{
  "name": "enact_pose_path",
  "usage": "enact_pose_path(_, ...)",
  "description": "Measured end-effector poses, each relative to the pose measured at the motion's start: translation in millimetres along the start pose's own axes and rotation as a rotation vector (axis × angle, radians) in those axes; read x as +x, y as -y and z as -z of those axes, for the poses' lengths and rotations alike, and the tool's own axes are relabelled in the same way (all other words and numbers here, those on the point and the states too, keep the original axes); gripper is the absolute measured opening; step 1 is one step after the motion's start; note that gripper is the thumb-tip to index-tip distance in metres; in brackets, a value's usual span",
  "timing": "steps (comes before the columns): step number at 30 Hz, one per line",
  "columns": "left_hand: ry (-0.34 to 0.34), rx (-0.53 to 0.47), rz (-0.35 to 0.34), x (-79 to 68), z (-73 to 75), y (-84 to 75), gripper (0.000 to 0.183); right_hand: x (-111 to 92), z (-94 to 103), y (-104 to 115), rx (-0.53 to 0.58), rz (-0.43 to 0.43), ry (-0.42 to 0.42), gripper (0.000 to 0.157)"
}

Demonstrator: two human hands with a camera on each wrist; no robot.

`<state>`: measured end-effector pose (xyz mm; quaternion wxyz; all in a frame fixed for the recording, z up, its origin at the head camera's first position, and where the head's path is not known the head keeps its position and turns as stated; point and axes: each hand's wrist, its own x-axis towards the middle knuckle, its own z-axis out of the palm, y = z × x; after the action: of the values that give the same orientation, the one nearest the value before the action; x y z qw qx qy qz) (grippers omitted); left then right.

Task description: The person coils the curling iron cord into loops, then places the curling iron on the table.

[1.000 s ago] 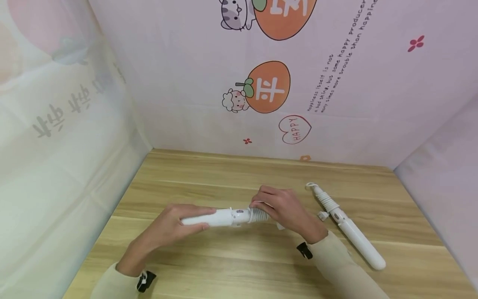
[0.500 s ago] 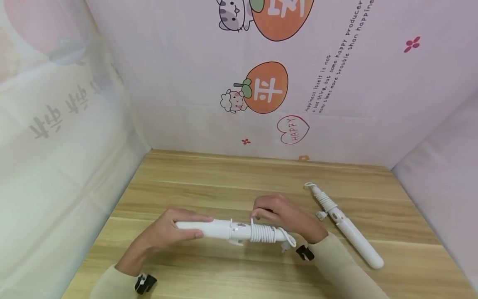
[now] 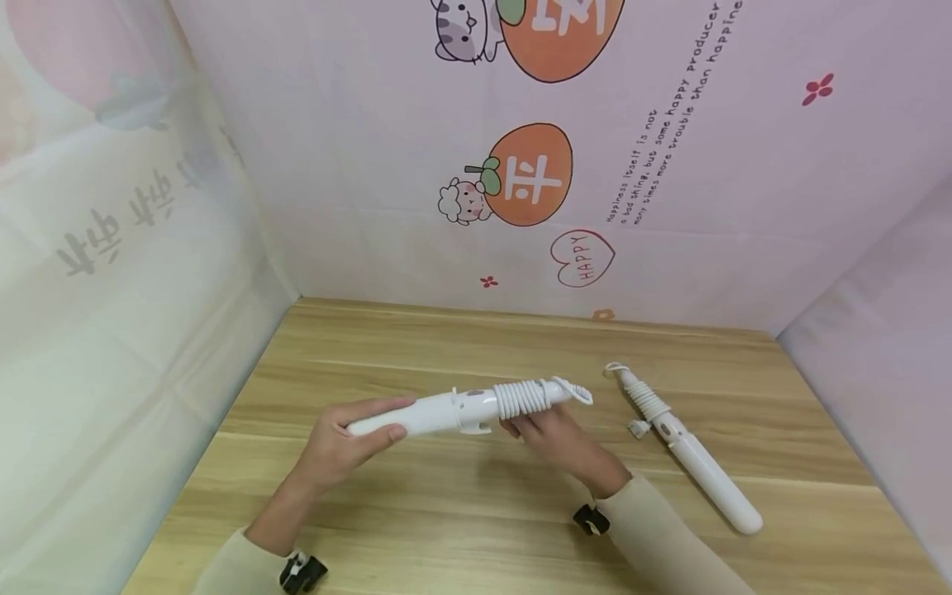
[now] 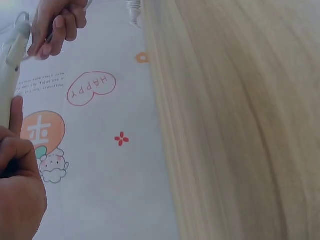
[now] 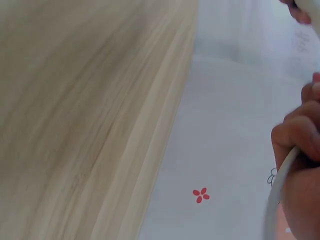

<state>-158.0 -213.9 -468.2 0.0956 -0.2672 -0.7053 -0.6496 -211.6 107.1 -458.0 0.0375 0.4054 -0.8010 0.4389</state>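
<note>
My left hand grips the thick barrel of a white wand-shaped appliance, which looks like a curling iron. It is held above the table, its narrow end pointing right and tilted slightly up. White cord is wound in several turns round its handle, and a loop hangs at the tip. Just under the handle is my right hand, partly hidden by it. In the right wrist view those fingers curl round a length of cord. The left wrist view shows the right hand beside the handle end.
To the right, a second white wand-shaped appliance lies diagonally on the wooden table, its cord wound round the handle and a plug beside it. A printed cloth stands behind the table, with more cloth on both sides.
My right hand has passed from the far side of the handle to underneath and nearer me, carrying the cord. The left hand has tilted the curling iron's handle end upward.
</note>
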Motion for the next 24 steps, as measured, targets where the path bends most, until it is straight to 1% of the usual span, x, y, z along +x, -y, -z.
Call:
enact_pose_path(3,-0.052,0.045,-0.053,2.7,-6.1,0.3,0.043,-1,-3.0,3,-0.077,-0.061,-0.021,0.038)
enact_pose_path(5,-0.072,0.081,-0.085,4.2,-9.1,0.5,0.043,-1,-4.5,4,-0.129,-0.082,-0.031,0.04)
enact_pose_path(6,-0.08,0.103,-0.109,4.8,-10.0,1.0,0.042,-1,-4.9,5,-0.153,-0.088,-0.036,0.038)
enact_pose_path(10,-0.11,0.174,-0.146,6.2,-11.1,0.8,0.043,-4,-4.7,8,-0.205,-0.104,-0.048,0.027)
enact_pose_path(12,-0.123,0.207,-0.154,6.6,-10.7,0.6,0.043,-5,-4.0,9,-0.227,-0.098,-0.044,0.022)
enact_pose_path(15,-0.142,0.261,-0.154,7.3,-9.5,-0.5,0.042,-7,-1.8,10,-0.248,-0.102,-0.042,0.021)
enact_pose_path(20,-0.198,0.364,-0.117,6.5,-4.9,-1.2,0.043,-9,3.7,13,-0.246,-0.111,-0.052,0.019)
enact_pose_path(22,-0.201,0.399,-0.114,5.6,-3.0,-1.0,0.043,-10,6.2,15,-0.262,-0.094,-0.046,0.016)
enact_pose_path(24,-0.178,0.441,-0.144,5.3,-1.8,-0.4,0.044,-11,8.8,17,-0.293,-0.071,-0.035,0.013)
